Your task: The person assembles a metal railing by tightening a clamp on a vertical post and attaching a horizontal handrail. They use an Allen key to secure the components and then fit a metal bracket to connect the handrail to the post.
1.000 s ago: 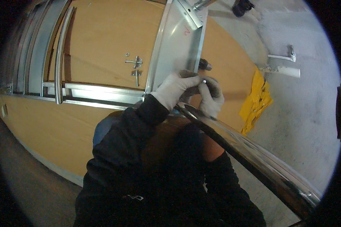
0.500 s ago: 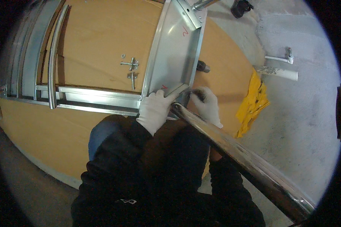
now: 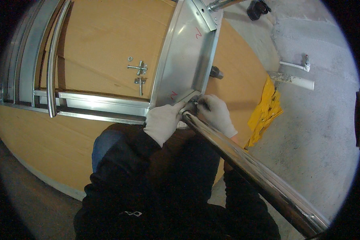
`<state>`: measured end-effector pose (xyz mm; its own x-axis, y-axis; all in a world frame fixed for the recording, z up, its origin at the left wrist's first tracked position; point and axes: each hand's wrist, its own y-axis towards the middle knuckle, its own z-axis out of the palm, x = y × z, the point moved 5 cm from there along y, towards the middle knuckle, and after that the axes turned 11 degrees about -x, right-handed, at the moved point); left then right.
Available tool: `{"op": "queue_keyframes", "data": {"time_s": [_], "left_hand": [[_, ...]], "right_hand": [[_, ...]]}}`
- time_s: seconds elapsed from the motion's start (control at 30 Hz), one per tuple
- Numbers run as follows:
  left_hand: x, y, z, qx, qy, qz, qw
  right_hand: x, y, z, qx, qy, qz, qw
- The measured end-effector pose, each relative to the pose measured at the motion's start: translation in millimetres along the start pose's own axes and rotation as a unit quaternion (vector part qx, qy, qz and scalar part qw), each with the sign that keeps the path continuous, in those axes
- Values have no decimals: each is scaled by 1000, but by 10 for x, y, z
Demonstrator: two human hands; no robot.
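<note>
My left hand [image 3: 163, 121], in a white glove, grips the near corner of a shiny metal frame [image 3: 180, 60], its fingertips by a dark grey bracket [image 3: 191, 107]. From that bracket a long polished metal tube [image 3: 252, 160] slants down to the lower right. My right hand [image 3: 218, 114], also gloved, is closed in a pinch at the right side of the bracket. Whatever sits between its fingertips is too small and hidden to name. Left of the frame's wide panel, several bolts [image 3: 140, 67] and a nut [image 3: 130, 59] lie on the cardboard.
Cardboard [image 3: 108, 40] spreads under the frame, and a curved metal bar [image 3: 54, 60] crosses its left part. A dark cylindrical piece [image 3: 216, 72] lies beside the panel. Crumpled yellow plastic [image 3: 265, 114], a white pipe [image 3: 294, 80] and a black object [image 3: 258, 9] are on the right.
My right hand has shifted slightly left, its fingertips now closer in at the bracket. More of the bracket shows between my hands. The left hand has barely moved.
</note>
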<state>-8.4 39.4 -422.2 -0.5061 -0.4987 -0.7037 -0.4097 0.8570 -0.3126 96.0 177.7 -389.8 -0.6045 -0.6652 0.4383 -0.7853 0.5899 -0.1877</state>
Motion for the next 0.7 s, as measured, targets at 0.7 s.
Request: {"op": "queue_keyframes", "data": {"time_s": [0.7], "left_hand": [[13, 60, 38, 8, 2, 38, 999]], "right_hand": [[118, 199, 62, 77, -14, -34, 996]]}}
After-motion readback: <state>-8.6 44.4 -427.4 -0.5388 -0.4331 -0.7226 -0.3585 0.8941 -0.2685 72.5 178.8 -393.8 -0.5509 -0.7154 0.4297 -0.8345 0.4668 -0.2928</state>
